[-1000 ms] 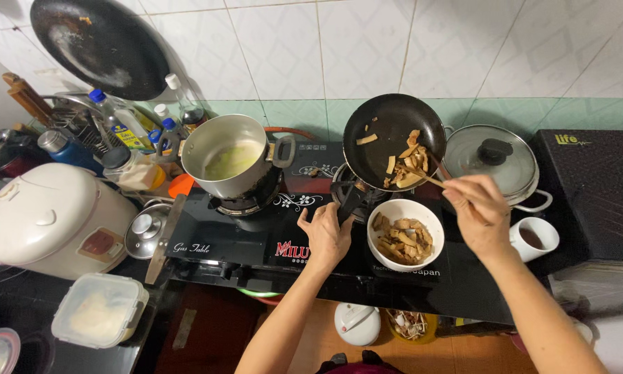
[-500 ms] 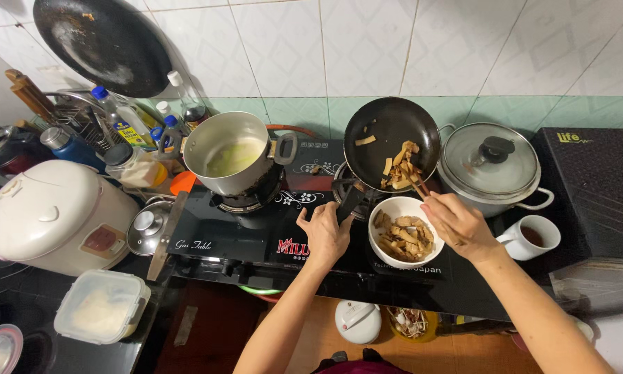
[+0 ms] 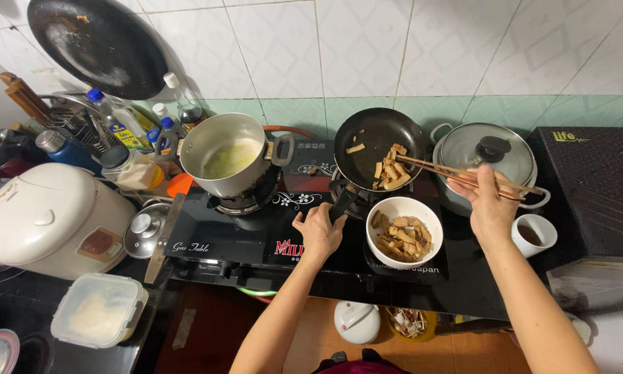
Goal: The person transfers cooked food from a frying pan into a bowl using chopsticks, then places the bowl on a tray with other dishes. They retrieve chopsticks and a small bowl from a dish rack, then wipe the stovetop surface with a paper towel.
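At the stove, my left hand [image 3: 319,230] grips the handle of a tilted black frying pan [image 3: 380,147] while my right hand [image 3: 490,201] holds wooden chopsticks [image 3: 450,171], tips among the fried strips [image 3: 389,170]. A white bowl [image 3: 404,232] of strips sits between both hands.

Pan handle [image 3: 340,205] mostly hidden under left hand [image 3: 319,232]; rice cooker [image 3: 45,218] cut off at left edge
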